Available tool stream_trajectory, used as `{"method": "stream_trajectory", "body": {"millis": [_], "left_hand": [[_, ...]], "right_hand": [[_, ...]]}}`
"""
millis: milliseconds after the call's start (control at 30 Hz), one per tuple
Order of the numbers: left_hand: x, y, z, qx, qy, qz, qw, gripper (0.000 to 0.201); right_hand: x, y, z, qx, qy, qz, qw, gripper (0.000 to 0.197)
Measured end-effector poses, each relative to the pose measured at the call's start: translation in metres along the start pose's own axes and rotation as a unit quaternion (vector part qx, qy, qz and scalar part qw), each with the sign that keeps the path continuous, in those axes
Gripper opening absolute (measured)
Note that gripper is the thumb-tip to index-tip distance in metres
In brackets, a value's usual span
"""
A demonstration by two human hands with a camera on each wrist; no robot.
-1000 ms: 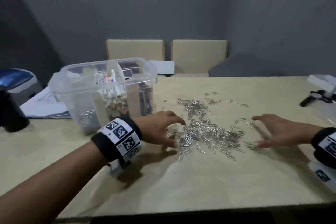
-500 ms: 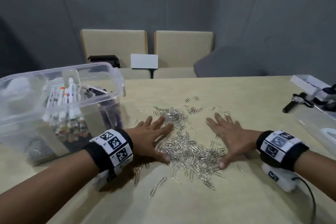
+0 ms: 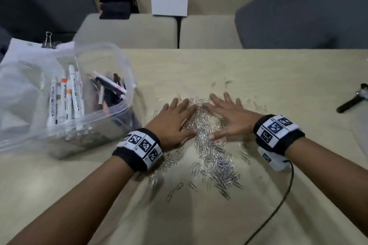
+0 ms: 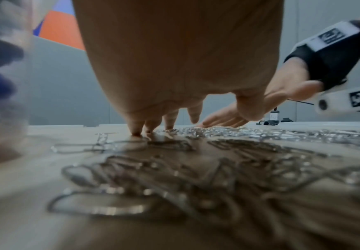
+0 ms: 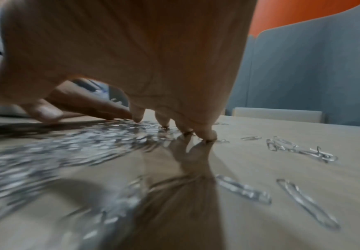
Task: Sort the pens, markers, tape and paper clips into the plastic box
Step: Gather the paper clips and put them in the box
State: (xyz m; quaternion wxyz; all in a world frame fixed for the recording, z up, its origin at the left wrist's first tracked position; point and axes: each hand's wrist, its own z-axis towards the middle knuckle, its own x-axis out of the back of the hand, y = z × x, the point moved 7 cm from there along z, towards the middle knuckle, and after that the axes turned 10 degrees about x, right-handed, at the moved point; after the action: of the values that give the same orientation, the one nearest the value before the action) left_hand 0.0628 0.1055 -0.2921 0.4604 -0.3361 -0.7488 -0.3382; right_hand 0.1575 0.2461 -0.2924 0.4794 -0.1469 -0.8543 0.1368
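Two hands lay palm-down at the centre of the head view, fingers straight and spread, pressing on a heap of small silver wire paper clips scattered over the pale beige desk. The left hand sat just left of the heap's upper end and the right hand just right of it, thumbs angled toward each other with a narrow band of clips between them. Neither hand pinched anything; in the left wrist view the fingertips touched the desk among the clips, and in the right wrist view the fingertips did the same. Most clips trailed from between the hands toward the lower centre of the frame, with loose ones strewn beyond the fingers and at the right.

At the left of the frame stood the clear plastic box, near the left hand but not touching it. Inside it, white-barrelled markers stood upright in one compartment, dark pens leaned in the compartment beside them, and a grey mass that looked like more clips lay low against its near wall. I could not make out any tape.

Both wrists wore black bands with white coded squares.
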Motion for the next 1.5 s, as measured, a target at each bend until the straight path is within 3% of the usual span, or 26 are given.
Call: {"method": "stream_trajectory", "body": {"millis": [167, 267, 367, 467, 533, 700, 767, 900, 1100, 1167, 1267, 1367, 1500], "left_hand": [[-0.005, 0.003, -0.010, -0.022, 0.016, 0.006, 1.000, 0.097], [-0.007, 0.008, -0.007, -0.057, 0.055, 0.050, 0.996, 0.093], [-0.007, 0.021, -0.005, -0.111, 0.089, 0.104, 0.984, 0.073], [-0.006, 0.032, -0.027, -0.105, 0.114, 0.132, 0.979, 0.040], [-0.003, 0.041, -0.045, -0.083, 0.135, 0.138, 0.978, 0.023], [0.009, 0.027, -0.075, -0.049, 0.140, 0.110, 0.983, 0.017], [0.014, 0.016, -0.089, -0.030, 0.133, 0.085, 0.987, 0.015], [0.053, -0.014, -0.114, 0.011, 0.187, -0.011, 0.982, 0.017], [0.151, -0.061, -0.194, -0.007, 0.305, -0.124, 0.944, 0.016], [0.166, -0.095, -0.215, 0.022, 0.319, -0.159, 0.934, 0.014], [0.170, -0.158, -0.235, 0.122, 0.341, -0.118, 0.925, 0.013], [0.161, -0.212, -0.251, 0.211, 0.353, -0.084, 0.908, 0.016], [0.153, -0.225, -0.250, 0.212, 0.333, -0.066, 0.916, 0.017]], "right_hand": [[-0.032, -0.028, -0.028, 0.047, 0.002, -0.017, 0.999, 0.121], [-0.051, -0.039, -0.035, 0.044, 0.037, -0.095, 0.994, 0.107], [-0.053, -0.050, -0.036, 0.023, 0.135, -0.129, 0.982, 0.072], [-0.046, -0.071, -0.039, -0.001, 0.216, -0.191, 0.957, 0.040], [-0.044, -0.083, -0.042, -0.033, 0.236, -0.198, 0.951, 0.035], [-0.033, -0.096, -0.047, -0.135, 0.273, -0.132, 0.943, 0.028], [-0.021, -0.102, -0.052, -0.143, 0.308, -0.086, 0.937, 0.024], [0.035, -0.147, -0.063, -0.071, 0.409, -0.048, 0.908, 0.009], [0.131, -0.234, -0.051, 0.045, 0.484, 0.003, 0.874, 0.010], [0.152, -0.263, -0.040, 0.077, 0.488, -0.007, 0.870, 0.012], [0.169, -0.307, -0.020, 0.123, 0.492, 0.002, 0.862, 0.011], [0.163, -0.346, 0.019, 0.139, 0.460, 0.021, 0.877, 0.012], [0.139, -0.390, 0.065, 0.162, 0.417, 0.023, 0.894, 0.015]]}}
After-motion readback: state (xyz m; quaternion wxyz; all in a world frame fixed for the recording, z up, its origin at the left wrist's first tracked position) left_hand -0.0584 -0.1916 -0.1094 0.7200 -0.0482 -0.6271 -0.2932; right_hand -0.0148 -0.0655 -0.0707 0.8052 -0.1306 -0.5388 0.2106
